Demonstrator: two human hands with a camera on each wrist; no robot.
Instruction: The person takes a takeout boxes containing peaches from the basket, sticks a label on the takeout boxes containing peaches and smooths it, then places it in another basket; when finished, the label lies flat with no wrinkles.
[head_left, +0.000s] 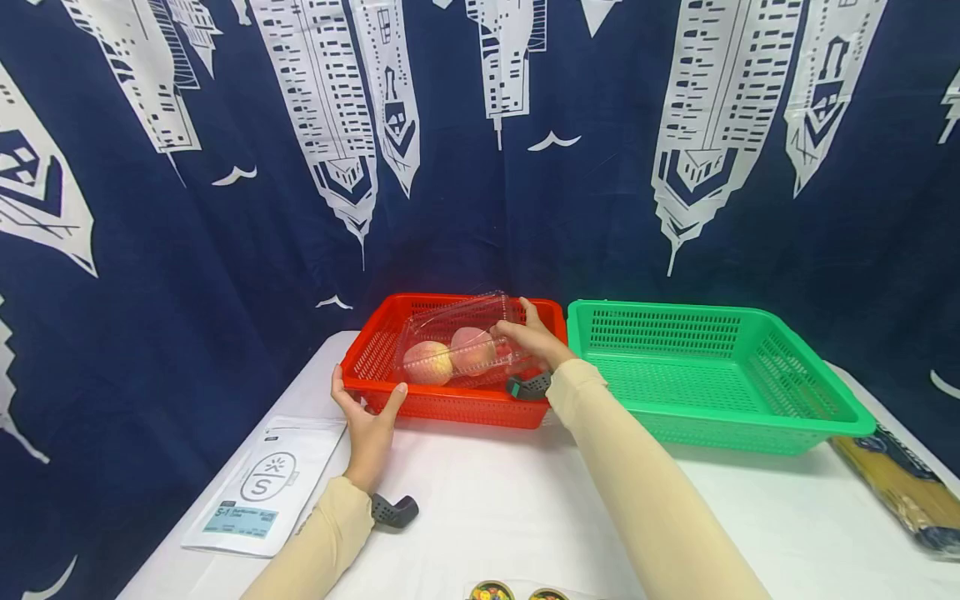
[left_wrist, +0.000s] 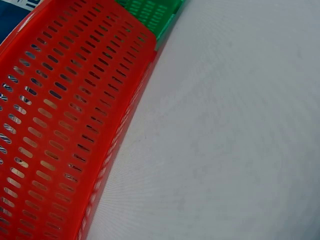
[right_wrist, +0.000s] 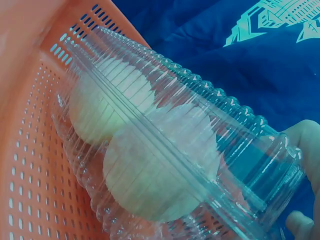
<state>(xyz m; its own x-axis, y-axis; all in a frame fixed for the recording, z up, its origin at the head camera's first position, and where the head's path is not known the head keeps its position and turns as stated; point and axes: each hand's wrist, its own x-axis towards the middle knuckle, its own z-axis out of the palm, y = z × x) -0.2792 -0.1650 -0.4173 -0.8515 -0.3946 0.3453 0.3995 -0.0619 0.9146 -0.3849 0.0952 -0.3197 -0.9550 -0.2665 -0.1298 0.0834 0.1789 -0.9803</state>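
Note:
A clear plastic clamshell box (head_left: 438, 321) with two pink-and-yellow round fruits (right_wrist: 162, 165) inside tilts within the red basket (head_left: 457, 406). My right hand (head_left: 536, 337) grips the box's right end; in the right wrist view its thumb and a finger lie on either side of that end. At the basket's front left corner is my left hand (head_left: 369, 425), thumb and fingers spread apart. Its fingertips are at the basket's rim, and I cannot tell whether they press on it. No part of this hand appears in the left wrist view, only the basket's slotted side.
A green basket (head_left: 720, 427) stands right of the red one. Beside my left forearm lies a white pouch (head_left: 258, 487). A pack of what looks like dry pasta (head_left: 896, 483) is at the right edge. Small round containers (head_left: 491, 592) show at the front edge. A dark printed curtain (head_left: 480, 217) hangs behind.

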